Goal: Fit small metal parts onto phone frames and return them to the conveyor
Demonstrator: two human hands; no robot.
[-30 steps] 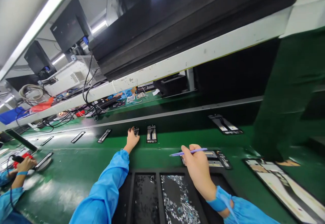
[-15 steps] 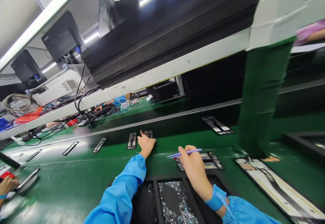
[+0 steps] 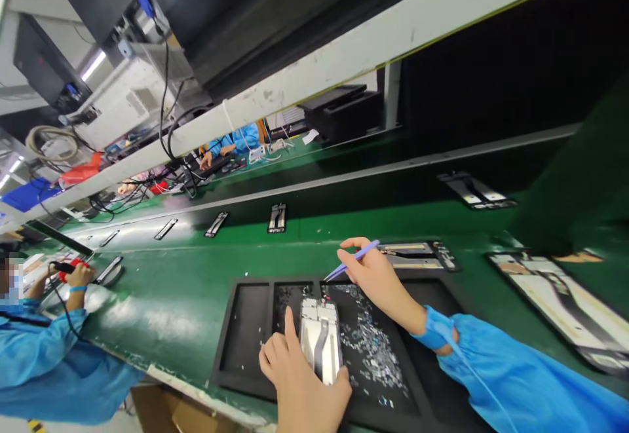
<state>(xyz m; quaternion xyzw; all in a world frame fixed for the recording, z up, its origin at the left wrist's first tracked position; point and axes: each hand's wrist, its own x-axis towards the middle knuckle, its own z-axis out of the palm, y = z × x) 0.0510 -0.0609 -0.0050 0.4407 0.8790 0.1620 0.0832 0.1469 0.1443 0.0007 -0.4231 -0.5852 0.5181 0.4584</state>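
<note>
Left hand (image 3: 308,384) grips one phone chassis (image 3: 309,337); right hand (image 3: 371,274) pinches tweezers (image 3: 338,271), tips off it (work there seemingly lies ahead).

Tweezers (image 3: 365,251) lavender. Phone assy (image 3: 331,341) mostly silvery-white w/ dk-grey strip (image 3: 321,348). Person's R sleeve (image 3: 521,371) & wrist strap (image 3: 436,329) bright blue; co-worker's gown (image 3: 59,374) also blue. Parts tray (image 3: 227,335) blk; small bits (image 3: 378,351) silvery, some bluish. Benchtop (image 3: 171,308) grn. Shelf beam (image 3: 314,74) off-white w/ grey scuffs. Floor tape (image 3: 35,426) yellow/blk striped.
</note>
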